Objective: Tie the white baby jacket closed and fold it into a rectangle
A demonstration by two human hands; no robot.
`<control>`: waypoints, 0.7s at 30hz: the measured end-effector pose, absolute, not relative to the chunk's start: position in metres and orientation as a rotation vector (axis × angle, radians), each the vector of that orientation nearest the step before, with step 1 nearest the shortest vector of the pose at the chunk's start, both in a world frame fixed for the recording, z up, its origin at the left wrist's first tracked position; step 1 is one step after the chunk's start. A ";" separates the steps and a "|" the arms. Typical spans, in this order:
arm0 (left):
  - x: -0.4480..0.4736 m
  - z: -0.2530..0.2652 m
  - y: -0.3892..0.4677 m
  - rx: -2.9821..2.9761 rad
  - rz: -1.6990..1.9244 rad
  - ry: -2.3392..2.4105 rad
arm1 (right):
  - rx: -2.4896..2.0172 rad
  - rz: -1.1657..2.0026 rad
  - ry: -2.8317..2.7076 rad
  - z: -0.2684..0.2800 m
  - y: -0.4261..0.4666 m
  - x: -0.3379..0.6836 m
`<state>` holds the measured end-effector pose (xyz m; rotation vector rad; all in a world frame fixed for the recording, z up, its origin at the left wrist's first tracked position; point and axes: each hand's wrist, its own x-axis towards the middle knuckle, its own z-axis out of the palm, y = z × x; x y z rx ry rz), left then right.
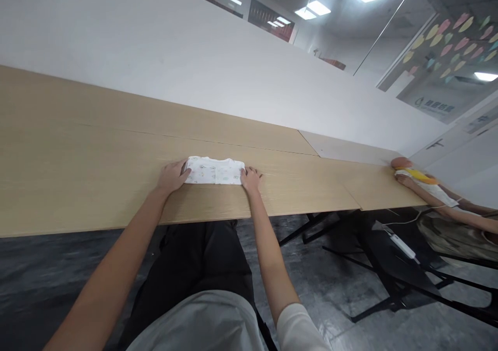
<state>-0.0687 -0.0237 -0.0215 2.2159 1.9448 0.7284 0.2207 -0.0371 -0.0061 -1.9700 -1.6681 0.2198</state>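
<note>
A small white cloth (215, 171) with a faint coloured print lies folded into a flat strip on the wooden table in front of me. A crease runs down its middle and its far edge dips slightly; the folds hide what kind of item it is. At its left end, my left hand (172, 177) grips the edge, thumb over the top and fingers along the outer side. My right hand (251, 179) is closed on the opposite end, its fingers bent over the corner. The cloth rests on the table between both hands.
The long wooden table (97, 185) runs along a white wall (155, 66). Far right, another person's hand (405, 181) is beside a yellow and white item (422, 176). Black chairs (389, 268) stand right of my legs, with a power strip (402, 246) on one.
</note>
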 end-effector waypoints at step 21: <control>-0.075 -0.026 -0.018 1.845 1.155 1.844 | -1.794 0.326 -1.258 -0.011 -0.029 0.226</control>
